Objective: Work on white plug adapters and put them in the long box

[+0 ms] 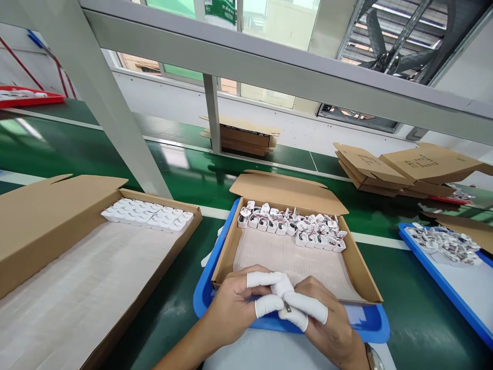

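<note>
The left hand (239,306) and right hand (327,318) were close together, nearest the person, with thumbs and pointing fingers in white covers. Both hands had their fingertips pinched shut on a small white bit (284,285), held between them. Just past it, at 12 o'clock, a brown box (225,254) sat on a blue tray (202,295), with white cups and wires (285,226) at its far end. At 10 o'clock was a long box (169,257) with white caps (148,213). At 2 o'clock was another tray (442,289). Far off, at 1 o'clock, was a big fan (385,59).
</note>
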`<state>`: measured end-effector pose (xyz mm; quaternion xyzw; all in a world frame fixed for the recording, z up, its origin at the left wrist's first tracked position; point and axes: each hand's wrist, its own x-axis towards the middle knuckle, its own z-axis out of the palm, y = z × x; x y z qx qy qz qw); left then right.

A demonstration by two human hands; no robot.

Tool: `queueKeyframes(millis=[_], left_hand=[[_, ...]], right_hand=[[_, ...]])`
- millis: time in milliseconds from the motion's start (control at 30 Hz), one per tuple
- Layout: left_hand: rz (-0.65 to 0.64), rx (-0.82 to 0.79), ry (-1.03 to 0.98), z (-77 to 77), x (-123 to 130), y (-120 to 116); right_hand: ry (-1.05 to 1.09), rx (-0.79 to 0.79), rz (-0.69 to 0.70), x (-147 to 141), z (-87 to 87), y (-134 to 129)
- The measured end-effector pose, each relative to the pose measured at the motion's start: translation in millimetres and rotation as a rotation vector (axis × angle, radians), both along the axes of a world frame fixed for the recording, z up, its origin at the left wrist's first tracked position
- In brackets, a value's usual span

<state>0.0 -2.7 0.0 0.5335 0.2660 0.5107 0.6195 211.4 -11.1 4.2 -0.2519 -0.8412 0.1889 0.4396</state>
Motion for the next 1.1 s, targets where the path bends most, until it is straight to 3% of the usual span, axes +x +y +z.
queueKeyframes(millis=[133, 267, 433, 1100], left_hand=[[0.021, 0.152, 0.051, 1.8, -0.8, -2.0], [0.053, 0.268, 0.1, 2.8, -0.1, -3.9], [0.071, 0.353, 0.256, 4.5, -1.2, -4.6], [0.053, 0.444, 0.414, -1.9, -6.0, -6.7]], right_hand=[[0.128, -0.2, 0.131, 4.0, 1.0, 4.8], [0.183, -0.478, 0.051, 8.9, 0.9, 6.5], [0.249, -0.761, 0.131, 9.5, -1.9, 6.6], [0.19, -0.635, 0.1, 8.8, -0.4, 8.6]])
